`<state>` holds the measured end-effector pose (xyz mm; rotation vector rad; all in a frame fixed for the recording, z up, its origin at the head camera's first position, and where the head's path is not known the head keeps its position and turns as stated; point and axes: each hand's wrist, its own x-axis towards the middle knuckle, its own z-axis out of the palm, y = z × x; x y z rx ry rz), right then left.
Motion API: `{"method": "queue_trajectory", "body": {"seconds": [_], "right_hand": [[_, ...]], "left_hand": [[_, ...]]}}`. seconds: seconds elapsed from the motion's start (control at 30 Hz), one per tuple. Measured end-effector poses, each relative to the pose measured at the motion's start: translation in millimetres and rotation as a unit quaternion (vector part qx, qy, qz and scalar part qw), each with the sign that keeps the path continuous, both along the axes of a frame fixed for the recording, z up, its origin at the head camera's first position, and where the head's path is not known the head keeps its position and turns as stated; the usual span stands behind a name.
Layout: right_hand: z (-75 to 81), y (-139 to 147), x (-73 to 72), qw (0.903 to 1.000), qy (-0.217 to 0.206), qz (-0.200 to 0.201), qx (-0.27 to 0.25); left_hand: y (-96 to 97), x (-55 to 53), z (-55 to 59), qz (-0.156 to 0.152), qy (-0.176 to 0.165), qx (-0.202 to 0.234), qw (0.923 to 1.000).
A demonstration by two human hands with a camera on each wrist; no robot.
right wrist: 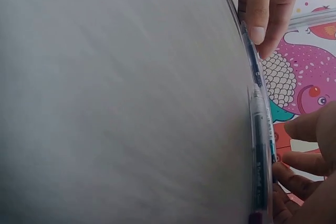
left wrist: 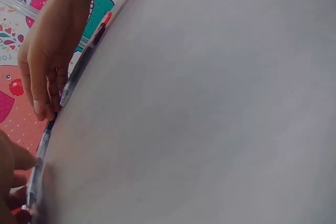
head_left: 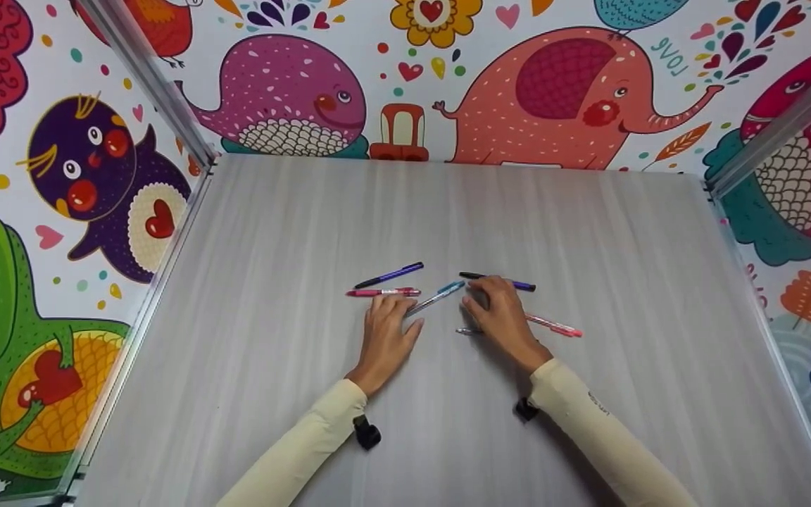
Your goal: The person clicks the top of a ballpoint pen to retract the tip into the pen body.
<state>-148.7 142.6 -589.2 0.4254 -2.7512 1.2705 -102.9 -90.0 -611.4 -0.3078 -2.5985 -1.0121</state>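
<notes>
A clear pen with a light blue end (head_left: 441,296) lies slantwise on the table between the two hands. My left hand (head_left: 386,338) rests with relaxed fingers at its lower tip, right below a pink pen (head_left: 383,291). My right hand (head_left: 503,320) hovers near the blue end, thumb and forefinger apart, and partly covers a black and purple pen (head_left: 524,286). Under that palm, a pen with a grey tip (head_left: 467,331) is mostly hidden. Sticking out to the right is a coral-red pen (head_left: 557,326). Behind the pink one lies a blue-purple pen (head_left: 390,274) with a black tip.
The pale wood-grain table (head_left: 307,218) has metal rails along its sides. Printed cartoon panels (head_left: 293,91) stand at the back and both sides. A small black wrist camera (head_left: 367,433) is strapped at the left sleeve, another (head_left: 525,408) at the right.
</notes>
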Motion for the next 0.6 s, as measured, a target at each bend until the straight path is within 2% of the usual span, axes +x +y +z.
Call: {"method": "queue_trajectory", "body": {"seconds": [0.33,0.6], "right_hand": [[-2.8,0.6,-2.8,0.9997,-0.020,0.005,-0.015],[-5.3,2.9,-8.4,0.9991,-0.030,0.024,-0.018]], "left_hand": [[-3.6,-4.4,-5.8,-0.017,0.010,0.000,0.9998],[-3.1,-6.0,-6.4,-0.012,0.010,-0.010,0.9998]]}}
